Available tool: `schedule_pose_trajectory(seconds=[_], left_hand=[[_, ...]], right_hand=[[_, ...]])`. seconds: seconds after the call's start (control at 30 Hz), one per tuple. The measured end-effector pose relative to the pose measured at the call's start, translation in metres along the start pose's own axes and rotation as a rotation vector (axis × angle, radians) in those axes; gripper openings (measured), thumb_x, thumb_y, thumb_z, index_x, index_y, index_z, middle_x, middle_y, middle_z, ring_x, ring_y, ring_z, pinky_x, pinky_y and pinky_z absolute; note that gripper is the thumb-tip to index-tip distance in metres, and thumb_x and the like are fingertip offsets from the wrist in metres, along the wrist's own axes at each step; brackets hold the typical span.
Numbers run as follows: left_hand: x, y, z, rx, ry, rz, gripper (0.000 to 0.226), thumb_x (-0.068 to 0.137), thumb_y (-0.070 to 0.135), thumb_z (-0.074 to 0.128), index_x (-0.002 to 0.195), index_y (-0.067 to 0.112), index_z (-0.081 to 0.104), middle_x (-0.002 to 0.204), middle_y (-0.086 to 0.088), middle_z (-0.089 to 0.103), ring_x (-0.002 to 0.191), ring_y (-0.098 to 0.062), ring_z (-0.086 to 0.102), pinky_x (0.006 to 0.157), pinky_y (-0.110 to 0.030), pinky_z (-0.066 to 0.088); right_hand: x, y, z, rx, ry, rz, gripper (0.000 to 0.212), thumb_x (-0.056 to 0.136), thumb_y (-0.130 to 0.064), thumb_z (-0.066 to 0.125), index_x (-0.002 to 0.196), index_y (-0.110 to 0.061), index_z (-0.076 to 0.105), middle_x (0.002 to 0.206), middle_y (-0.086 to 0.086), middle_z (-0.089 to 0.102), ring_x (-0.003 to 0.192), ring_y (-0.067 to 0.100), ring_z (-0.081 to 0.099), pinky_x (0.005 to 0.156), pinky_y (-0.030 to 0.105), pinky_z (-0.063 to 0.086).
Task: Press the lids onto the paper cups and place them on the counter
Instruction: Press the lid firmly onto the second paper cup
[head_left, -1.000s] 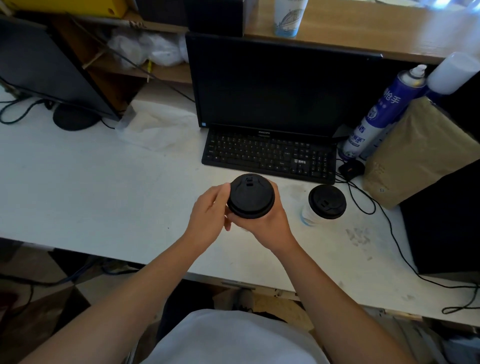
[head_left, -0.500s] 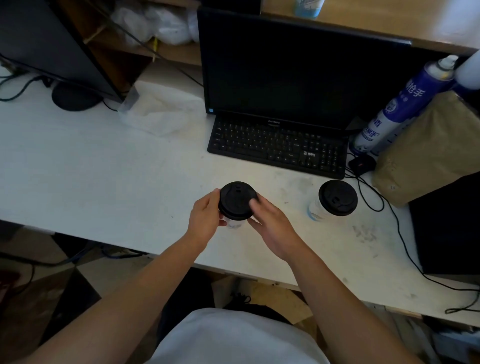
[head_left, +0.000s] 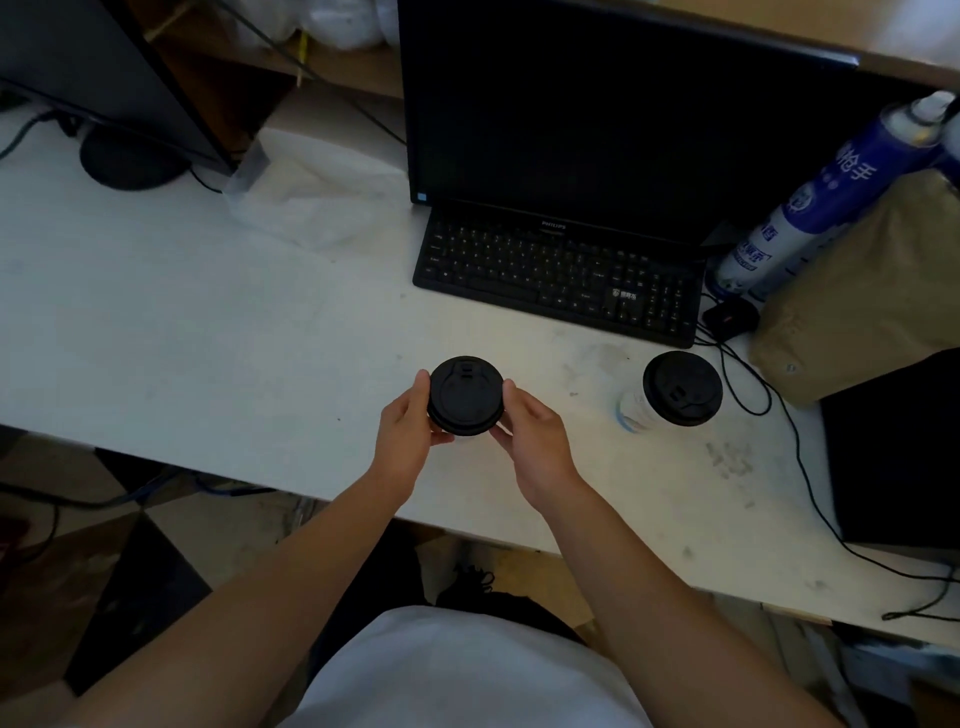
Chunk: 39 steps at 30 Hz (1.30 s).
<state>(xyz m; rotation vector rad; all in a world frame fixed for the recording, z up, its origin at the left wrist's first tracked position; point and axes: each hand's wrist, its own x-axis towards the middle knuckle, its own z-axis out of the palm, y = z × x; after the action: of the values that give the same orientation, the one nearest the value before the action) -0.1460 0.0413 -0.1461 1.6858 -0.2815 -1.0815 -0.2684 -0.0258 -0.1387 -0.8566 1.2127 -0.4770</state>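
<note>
A paper cup with a round black lid (head_left: 466, 395) sits between my two hands over the white counter (head_left: 218, 332). My left hand (head_left: 402, 434) curls round the cup's left side. My right hand (head_left: 530, 434) holds its right side, fingertips at the lid's rim. The cup's body is almost wholly hidden under the lid and my fingers. A second white paper cup (head_left: 636, 410) with its black lid (head_left: 682, 388) on stands alone on the counter to the right, apart from both hands.
A black keyboard (head_left: 556, 273) and a monitor (head_left: 597, 109) lie behind the cups. A blue spray can (head_left: 826, 197), a brown paper bag (head_left: 857, 291), a black mouse (head_left: 730, 318) and cables crowd the right. A second monitor's stand (head_left: 130, 161) and a crumpled white bag (head_left: 322, 202) sit at left.
The lidded cup has come down from mid-air toward the counter. My right hand moved from under the cup to its right side; the left stays on its left side.
</note>
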Motion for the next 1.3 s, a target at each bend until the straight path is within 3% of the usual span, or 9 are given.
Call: schedule_pose_trajectory(seconds=[0.17, 0.3, 0.4, 0.53, 0.67, 0.8, 0.93, 1.13, 1.3], left_hand=[[0.004, -0.006, -0.003, 0.088, -0.018, 0.057, 0.043, 0.107, 0.044, 0.030, 0.112, 0.023, 0.067, 0.102, -0.004, 0.072, 0.091, -0.016, 0.069, 0.067, -0.027, 0.059], [0.005, -0.014, -0.003, 0.246, 0.072, 0.117, 0.047, 0.106, 0.048, 0.028, 0.108, 0.020, 0.066, 0.094, -0.006, 0.070, 0.081, -0.020, 0.065, 0.070, -0.044, 0.061], [0.004, -0.014, -0.002, 0.281, 0.099, 0.142, 0.042, 0.107, 0.044, 0.028, 0.110, 0.022, 0.064, 0.094, 0.004, 0.068, 0.082, -0.013, 0.063, 0.074, -0.048, 0.061], [0.004, -0.007, -0.004, 0.301, 0.055, 0.160, 0.035, 0.108, 0.039, 0.029, 0.116, 0.028, 0.061, 0.098, 0.011, 0.067, 0.088, -0.015, 0.066, 0.072, -0.046, 0.062], [-0.001, -0.004, -0.002, 0.317, 0.038, 0.124, 0.037, 0.108, 0.040, 0.024, 0.115, 0.027, 0.058, 0.100, 0.000, 0.068, 0.085, -0.023, 0.066, 0.069, -0.042, 0.062], [-0.002, -0.004, 0.003, 0.216, 0.042, 0.059, 0.035, 0.109, 0.037, 0.027, 0.127, 0.024, 0.054, 0.120, -0.005, 0.063, 0.082, -0.021, 0.067, 0.068, -0.039, 0.060], [-0.005, -0.004, 0.007, 0.153, 0.089, 0.001, 0.039, 0.108, 0.037, 0.031, 0.138, 0.020, 0.050, 0.127, 0.001, 0.060, 0.089, -0.024, 0.069, 0.074, -0.037, 0.059], [-0.002, -0.003, 0.005, 0.220, 0.147, -0.060, 0.041, 0.104, 0.052, 0.033, 0.123, 0.023, 0.055, 0.113, -0.003, 0.067, 0.092, -0.023, 0.066, 0.080, -0.039, 0.057], [0.004, 0.001, 0.000, 0.264, 0.142, -0.061, 0.047, 0.099, 0.060, 0.039, 0.109, 0.020, 0.061, 0.098, -0.004, 0.071, 0.088, -0.026, 0.068, 0.078, -0.040, 0.058]], right_hand=[[0.004, 0.000, 0.004, -0.092, 0.042, -0.039, 0.028, 0.108, -0.032, 0.046, 0.113, -0.018, 0.070, 0.115, 0.000, 0.070, 0.114, 0.015, 0.064, 0.097, 0.033, 0.056], [0.003, 0.001, 0.009, -0.186, 0.065, -0.065, 0.030, 0.110, -0.035, 0.037, 0.114, -0.020, 0.063, 0.107, -0.008, 0.063, 0.102, 0.009, 0.060, 0.094, 0.039, 0.059], [0.002, 0.001, 0.014, -0.212, 0.101, -0.086, 0.029, 0.111, -0.032, 0.033, 0.113, -0.021, 0.060, 0.103, -0.008, 0.060, 0.094, 0.009, 0.059, 0.092, 0.043, 0.060], [0.001, 0.000, 0.019, -0.217, 0.127, -0.082, 0.029, 0.111, -0.033, 0.031, 0.118, -0.019, 0.056, 0.112, 0.000, 0.058, 0.102, 0.016, 0.057, 0.089, 0.048, 0.062], [0.002, -0.005, 0.018, -0.107, 0.143, -0.010, 0.026, 0.109, -0.034, 0.038, 0.119, -0.014, 0.051, 0.106, -0.007, 0.053, 0.097, 0.012, 0.055, 0.088, 0.049, 0.062], [0.009, -0.008, 0.010, 0.040, 0.116, 0.051, 0.024, 0.107, -0.034, 0.048, 0.109, -0.012, 0.057, 0.126, 0.009, 0.060, 0.118, 0.027, 0.059, 0.095, 0.048, 0.058], [0.009, -0.008, 0.004, 0.243, 0.120, 0.055, 0.016, 0.107, -0.017, 0.050, 0.110, -0.009, 0.063, 0.132, 0.014, 0.063, 0.125, 0.030, 0.060, 0.102, 0.039, 0.052], [0.011, -0.004, 0.003, 0.106, 0.103, 0.027, 0.027, 0.107, -0.022, 0.050, 0.124, -0.010, 0.068, 0.128, 0.006, 0.068, 0.124, 0.023, 0.060, 0.109, 0.045, 0.050], [0.012, -0.004, 0.006, 0.049, 0.098, 0.020, 0.032, 0.108, -0.031, 0.048, 0.124, -0.012, 0.067, 0.123, 0.003, 0.068, 0.121, 0.021, 0.061, 0.097, 0.037, 0.055]])
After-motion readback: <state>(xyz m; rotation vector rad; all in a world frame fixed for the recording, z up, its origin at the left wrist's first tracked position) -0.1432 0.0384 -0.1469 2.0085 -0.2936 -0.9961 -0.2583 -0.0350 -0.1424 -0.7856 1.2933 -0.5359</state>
